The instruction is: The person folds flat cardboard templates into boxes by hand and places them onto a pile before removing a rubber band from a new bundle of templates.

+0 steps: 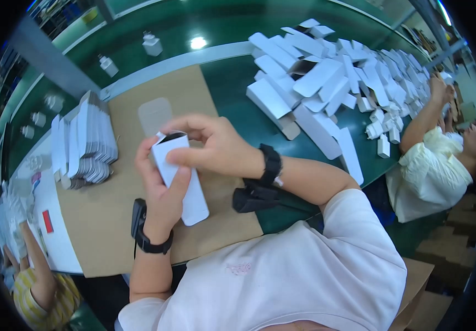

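Note:
A tall white carton (195,199) is tilted between my two hands over the brown cardboard sheet (221,231). My left hand (158,193) wraps round its left side, with the thumb on the front face. At the upper end my right hand (221,146) is closed on the rim, its thumb pressing the front just below the opening. A dark gap shows there, so that end is not closed. My right fingertips are partly hidden behind the carton. Left of my hands lies a stack of flattened white cartons (91,129). Beyond them a pale rounded flap (155,113) lies on the sheet.
At the right is a large heap of erected white cartons (321,77), with small white bottles (379,124) by its near edge. More bottles (152,44) stand on the green surface (227,27) behind. Co-workers sit at right (431,171) and lower left (45,295).

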Demonstrator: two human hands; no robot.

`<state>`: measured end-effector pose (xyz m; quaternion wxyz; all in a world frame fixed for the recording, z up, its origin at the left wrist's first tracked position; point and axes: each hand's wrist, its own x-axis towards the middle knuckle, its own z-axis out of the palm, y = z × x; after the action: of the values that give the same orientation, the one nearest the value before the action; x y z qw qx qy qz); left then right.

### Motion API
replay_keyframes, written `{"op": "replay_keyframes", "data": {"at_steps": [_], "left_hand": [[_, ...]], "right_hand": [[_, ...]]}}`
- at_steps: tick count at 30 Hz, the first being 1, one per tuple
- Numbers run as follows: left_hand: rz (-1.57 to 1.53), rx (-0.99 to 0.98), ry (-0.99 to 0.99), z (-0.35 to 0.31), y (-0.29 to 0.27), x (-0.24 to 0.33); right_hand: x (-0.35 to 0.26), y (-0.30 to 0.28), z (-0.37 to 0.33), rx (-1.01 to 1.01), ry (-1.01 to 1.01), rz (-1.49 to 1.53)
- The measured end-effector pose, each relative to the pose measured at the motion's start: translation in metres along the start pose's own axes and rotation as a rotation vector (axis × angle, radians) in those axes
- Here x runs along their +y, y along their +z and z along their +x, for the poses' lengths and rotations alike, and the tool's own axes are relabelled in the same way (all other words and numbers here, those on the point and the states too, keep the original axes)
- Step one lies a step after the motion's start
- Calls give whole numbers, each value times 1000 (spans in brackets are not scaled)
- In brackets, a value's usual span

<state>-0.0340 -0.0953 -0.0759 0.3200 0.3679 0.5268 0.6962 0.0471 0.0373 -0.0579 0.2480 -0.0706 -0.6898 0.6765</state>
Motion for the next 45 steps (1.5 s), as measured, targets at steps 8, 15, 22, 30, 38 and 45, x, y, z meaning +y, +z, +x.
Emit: {"op": "replay_keyframes", "data": {"at_steps": [8,15,22,30,38,45], "left_hand": [[-260,-31,-220,6,-2,2],[-16,-103,-103,4,-13,-6],[72,-165,-148,6,-13,3],[138,-74,-63,5,-13,-5],[13,-53,-148,6,-7,0],[-74,-73,-41,1,-4,7]], "right_hand": [[2,-1,4,-15,-10,-29],[-12,-18,13,-194,30,42],[-16,-28,17,-198,76,-184],[-11,-28,22,-413,20,-132],[-12,-7,-5,-191,42,-52],[-11,-11,-3,-243,-40,-86]]}}
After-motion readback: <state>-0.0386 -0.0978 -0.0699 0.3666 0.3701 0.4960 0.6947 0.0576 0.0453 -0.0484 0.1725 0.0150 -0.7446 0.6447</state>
